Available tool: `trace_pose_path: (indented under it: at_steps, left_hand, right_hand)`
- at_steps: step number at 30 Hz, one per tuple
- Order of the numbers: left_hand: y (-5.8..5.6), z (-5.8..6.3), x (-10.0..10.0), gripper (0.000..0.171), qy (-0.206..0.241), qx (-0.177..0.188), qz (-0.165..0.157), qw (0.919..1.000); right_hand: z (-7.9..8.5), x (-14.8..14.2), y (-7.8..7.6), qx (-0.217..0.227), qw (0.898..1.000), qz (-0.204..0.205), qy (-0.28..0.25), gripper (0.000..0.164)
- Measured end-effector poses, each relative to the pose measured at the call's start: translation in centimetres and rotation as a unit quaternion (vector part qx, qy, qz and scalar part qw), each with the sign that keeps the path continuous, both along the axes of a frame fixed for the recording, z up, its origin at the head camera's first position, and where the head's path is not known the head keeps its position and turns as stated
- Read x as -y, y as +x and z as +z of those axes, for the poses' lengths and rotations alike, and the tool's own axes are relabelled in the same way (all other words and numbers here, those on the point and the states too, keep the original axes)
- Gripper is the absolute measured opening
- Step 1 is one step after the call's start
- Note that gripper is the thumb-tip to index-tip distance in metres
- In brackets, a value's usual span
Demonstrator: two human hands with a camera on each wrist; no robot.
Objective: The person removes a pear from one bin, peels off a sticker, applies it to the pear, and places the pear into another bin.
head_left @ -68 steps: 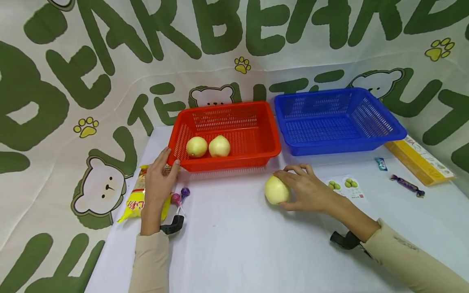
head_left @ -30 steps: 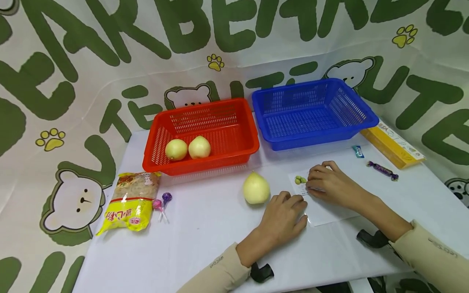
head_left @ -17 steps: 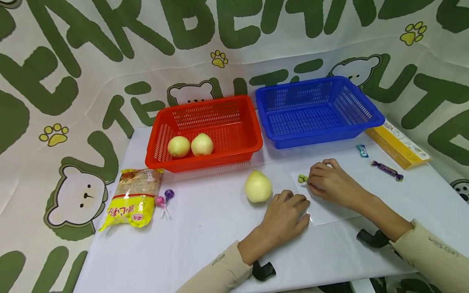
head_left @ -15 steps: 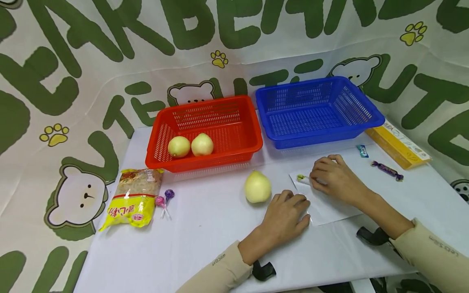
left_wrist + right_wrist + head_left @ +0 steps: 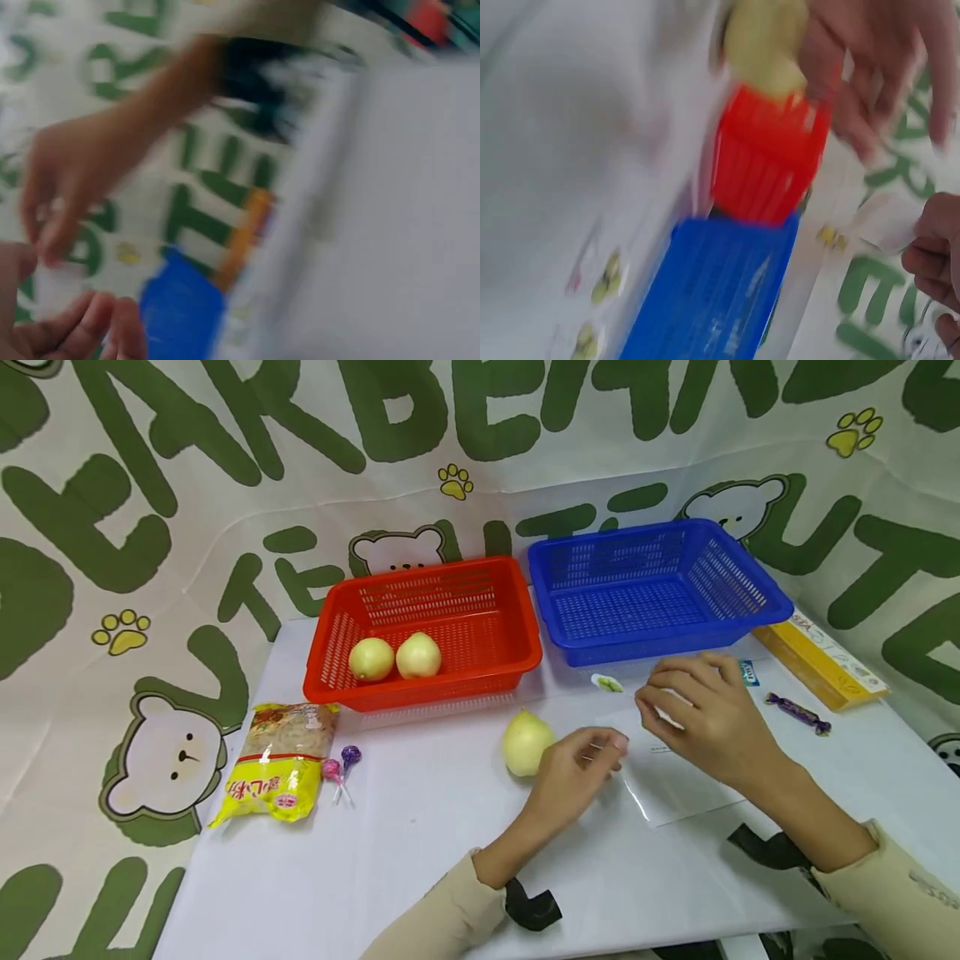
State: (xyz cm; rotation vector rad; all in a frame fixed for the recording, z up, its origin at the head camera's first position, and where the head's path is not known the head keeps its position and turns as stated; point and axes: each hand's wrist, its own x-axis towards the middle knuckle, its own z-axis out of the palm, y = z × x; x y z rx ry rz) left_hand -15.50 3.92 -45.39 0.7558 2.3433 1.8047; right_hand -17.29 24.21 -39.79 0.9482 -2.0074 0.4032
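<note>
In the head view my right hand [image 5: 712, 718] is raised above a white sheet [image 5: 675, 785]. Its fingertips pinch a small white sticker [image 5: 607, 683] with a green fruit picture; the right wrist view shows the sticker's pale side [image 5: 889, 222]. My left hand [image 5: 573, 777] hovers at the sheet's left edge, fingers loosely bent, holding nothing I can see. Beside it a pale yellow-green pear [image 5: 527, 743] stands on the table, partly covered by that hand. More fruit stickers [image 5: 607, 277] remain visible on the sheet in the right wrist view. Both wrist views are blurred.
Behind stand a red basket [image 5: 487, 652] with two pears [image 5: 395, 657] and a blue basket [image 5: 660, 602]. A yellow food bag [image 5: 277, 768] and two lollipops [image 5: 341, 764] lie left. Wrapped candies [image 5: 798, 714] and a yellow box [image 5: 821, 664] lie right.
Earlier my right hand let go of the pear on the table and moved to the sheet. It has since peeled a sticker off and lifted it; my left hand has risen from the sheet's edge.
</note>
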Motion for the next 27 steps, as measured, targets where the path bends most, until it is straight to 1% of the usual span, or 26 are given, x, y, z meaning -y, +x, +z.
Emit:
trace_pose_path:
  at_steps: [1,2,3,4,5,6,7,9,10,11,12,13,15,18,20,22,23,25,26,27]
  left_hand:
    - [-0.2,0.6,0.3,0.026,0.061,0.045,0.021,0.9969]
    - [-0.3,1.2,0.6,0.025,0.105,0.079,0.042,0.9905]
    - [-0.5,1.6,0.9,0.025,0.136,0.104,0.059,0.9835]
    - [-0.6,1.9,1.2,0.024,0.149,0.117,0.073,0.9793]
    - [-0.7,2.1,1.5,0.023,0.151,0.12,0.084,0.9776]
    - [-0.7,2.2,1.9,0.021,0.151,0.123,0.092,0.9766]
    - [-0.8,2.3,2.2,0.019,0.145,0.121,0.096,0.9773]
    - [-0.8,2.4,3.0,0.016,0.13,0.11,0.096,0.9807]
    - [-0.8,2.4,3.3,0.016,0.124,0.104,0.096,0.9821]
    - [-0.8,2.5,3.7,0.015,0.119,0.098,0.093,0.9836]
    - [-0.9,2.6,4.1,0.015,0.114,0.092,0.089,0.9852]
    - [-0.9,2.7,4.4,0.015,0.11,0.086,0.086,0.9865]
    - [-1.1,2.8,5.1,0.014,0.103,0.077,0.081,0.9884]
    - [-1.6,3.0,6.1,0.013,0.087,0.056,0.07,0.9921]
    - [-1.9,3.0,6.7,0.011,0.077,0.045,0.065,0.9939]
    - [-2.2,2.9,7.3,0.011,0.063,0.033,0.066,0.9953]
    - [-2.3,2.9,7.5,0.012,0.053,0.024,0.074,0.9955]
    - [-2.6,2.6,7.9,0.014,0.035,0.008,0.099,0.9944]
    - [-2.8,2.5,8.1,0.016,0.029,0.007,0.114,0.9931]
    - [-2.9,2.4,8.2,0.017,0.025,0.007,0.126,0.9917]
  right_hand:
    - [0.0,0.7,0.5,-0.013,1.0,0.011,0.009,0.033]
    - [-0.1,1.3,0.9,-0.023,0.999,0.022,0.018,0.033]
    - [-0.2,1.9,1.3,-0.029,0.999,0.033,0.024,0.032]
    - [-0.2,2.4,1.6,-0.028,0.998,0.04,0.032,0.032]
    - [-0.3,2.8,1.8,-0.024,0.998,0.047,0.037,0.032]
    - [-0.3,3.2,1.9,-0.011,0.998,0.052,0.038,0.033]
    - [-0.3,3.5,2.0,0.008,0.998,0.057,0.032,0.034]
    - [-0.3,3.9,1.9,0.058,0.996,0.065,-0.008,0.035]
    - [-0.3,4.0,1.9,0.093,0.993,0.061,-0.035,0.036]
    - [-0.3,4.1,1.8,0.132,0.987,0.057,-0.067,0.032]
    - [-0.3,4.2,1.7,0.174,0.979,0.051,-0.098,0.028]
    - [-0.3,4.3,1.6,0.215,0.968,0.045,-0.124,0.023]
    - [-0.3,4.5,1.2,0.299,0.941,0.02,-0.158,0.013]
    - [-0.4,4.9,0.5,0.418,0.893,-0.004,-0.165,0.007]
    - [-0.5,5.3,-0.1,0.479,0.861,-0.002,-0.171,0.009]
    - [-0.5,5.7,-0.6,0.524,0.832,0.01,-0.181,0.015]
    - [-0.6,5.9,-0.8,0.542,0.819,0.014,-0.188,0.017]
    - [-0.7,6.3,-1.3,0.564,0.8,0.021,-0.206,0.019]
    - [-0.8,6.6,-1.5,0.572,0.792,0.02,-0.214,0.02]
    - [-0.9,6.8,-1.7,0.577,0.786,0.017,-0.221,0.02]
